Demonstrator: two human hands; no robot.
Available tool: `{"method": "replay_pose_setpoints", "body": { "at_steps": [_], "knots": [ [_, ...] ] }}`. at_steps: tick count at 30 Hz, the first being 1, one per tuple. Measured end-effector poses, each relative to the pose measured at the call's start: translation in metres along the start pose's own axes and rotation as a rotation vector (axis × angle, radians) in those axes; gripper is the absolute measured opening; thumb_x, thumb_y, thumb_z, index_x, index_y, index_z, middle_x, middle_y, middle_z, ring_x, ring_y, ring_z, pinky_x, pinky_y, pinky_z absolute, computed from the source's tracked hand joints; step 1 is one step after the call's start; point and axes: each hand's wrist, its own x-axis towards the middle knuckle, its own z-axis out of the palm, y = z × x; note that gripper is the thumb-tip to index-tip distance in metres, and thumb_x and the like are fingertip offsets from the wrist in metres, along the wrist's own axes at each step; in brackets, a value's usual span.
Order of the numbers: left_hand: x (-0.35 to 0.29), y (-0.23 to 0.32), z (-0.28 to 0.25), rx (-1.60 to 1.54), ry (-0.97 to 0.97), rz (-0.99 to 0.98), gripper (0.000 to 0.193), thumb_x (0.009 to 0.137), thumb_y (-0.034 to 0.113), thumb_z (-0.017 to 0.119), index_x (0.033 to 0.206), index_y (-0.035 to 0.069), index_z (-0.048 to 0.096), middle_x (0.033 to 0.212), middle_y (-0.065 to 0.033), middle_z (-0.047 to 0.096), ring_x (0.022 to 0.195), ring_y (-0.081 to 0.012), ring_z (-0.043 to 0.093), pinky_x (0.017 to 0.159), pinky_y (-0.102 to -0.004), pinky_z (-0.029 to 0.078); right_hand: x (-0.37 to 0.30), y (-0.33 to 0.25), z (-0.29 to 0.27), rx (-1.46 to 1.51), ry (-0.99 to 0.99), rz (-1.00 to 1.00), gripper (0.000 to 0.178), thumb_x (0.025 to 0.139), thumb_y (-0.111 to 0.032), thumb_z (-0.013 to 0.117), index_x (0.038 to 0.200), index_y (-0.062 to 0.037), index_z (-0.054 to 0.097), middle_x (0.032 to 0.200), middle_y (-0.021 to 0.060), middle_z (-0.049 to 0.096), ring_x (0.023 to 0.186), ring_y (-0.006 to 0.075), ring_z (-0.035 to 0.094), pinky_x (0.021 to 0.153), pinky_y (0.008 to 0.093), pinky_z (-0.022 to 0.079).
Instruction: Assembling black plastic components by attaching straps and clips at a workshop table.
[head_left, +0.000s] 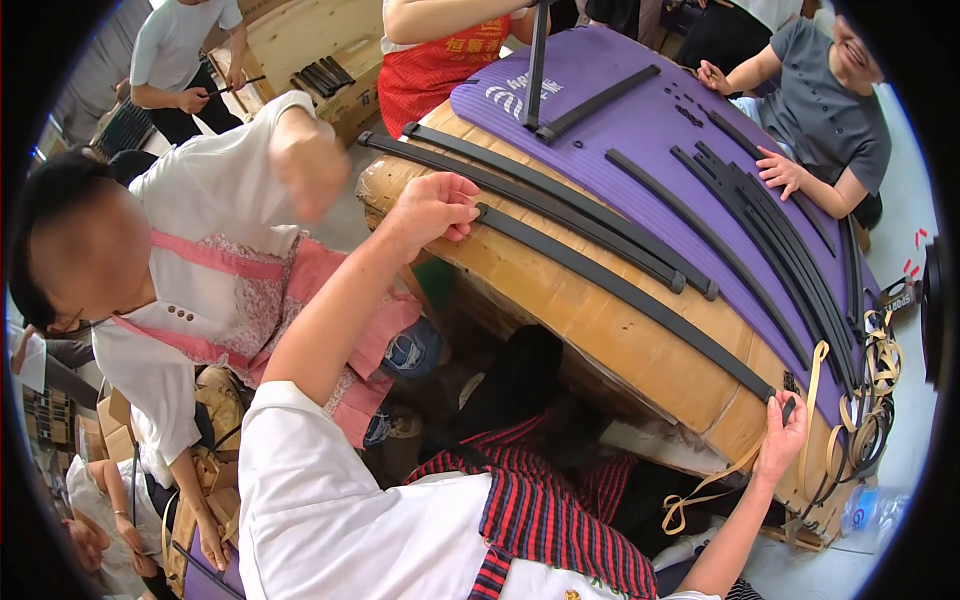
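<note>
A long, flat black bar (625, 288) spans the front of the tan, cardboard-covered tabletop (560, 305). My left hand (430, 212) pinches the bar's far left end between thumb and fingers. My right hand (780, 440) has its fingers closed round the near right end, where a short dark tip (788, 408) shows. Just beyond it, two more black bars (560, 205) lie roughly parallel on the tabletop, with thicker dark ends.
A purple mat (615, 130) covers the far side, with several black bars (760, 225) and small black parts (685, 112). Tan straps (818, 375) hang at the right edge by a clear plastic bottle (868, 508). Co-workers stand left and across; one hand (780, 174) rests over the bars.
</note>
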Motion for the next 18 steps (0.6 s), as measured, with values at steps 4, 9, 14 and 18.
{"method": "replay_pose_setpoints", "body": {
  "at_steps": [4,9,14,18],
  "knots": [
    [0.009,0.014,-0.006,0.120,-0.101,-0.162,0.020,0.076,0.001,0.062,0.095,0.001,0.054,0.073,-0.0015,0.056,0.057,-0.0086,0.053,0.052,-0.0209,0.046,0.007,-0.024,-0.003,-0.052,-0.091,0.215,0.013,0.080,-0.001,0.061,0.091,-0.0021,0.053,0.075,-0.0008,0.054,0.061,0.0039,0.048,0.055,0.0169,0.039],
    [0.014,0.015,-0.008,0.182,-0.133,-0.193,0.019,0.077,0.002,0.061,0.096,0.001,0.055,0.072,-0.0017,0.057,0.058,-0.0086,0.054,0.052,-0.0208,0.046,0.010,-0.010,-0.003,0.002,-0.075,0.186,0.011,0.080,-0.002,0.061,0.087,-0.0033,0.053,0.066,-0.0031,0.050,0.051,0.0021,0.041,0.044,0.0158,0.032],
    [0.006,0.005,-0.011,0.013,-0.101,-0.104,0.021,0.079,0.001,0.058,0.100,-0.001,0.056,0.074,-0.0021,0.058,0.060,-0.0089,0.056,0.054,-0.0205,0.048,0.003,-0.009,0.004,0.011,0.007,0.135,0.008,0.080,-0.003,0.061,0.085,-0.0039,0.054,0.065,-0.0036,0.048,0.051,0.0021,0.039,0.045,0.0157,0.031],
    [0.003,0.008,-0.007,-0.019,-0.082,-0.082,0.021,0.077,-0.001,0.059,0.098,0.001,0.058,0.077,-0.0012,0.057,0.063,-0.0083,0.055,0.056,-0.0208,0.047,-0.001,0.000,0.006,0.055,0.070,0.077,0.010,0.079,-0.002,0.062,0.086,-0.0038,0.054,0.065,-0.0031,0.049,0.051,0.0025,0.039,0.046,0.0155,0.030]
  ]
}}
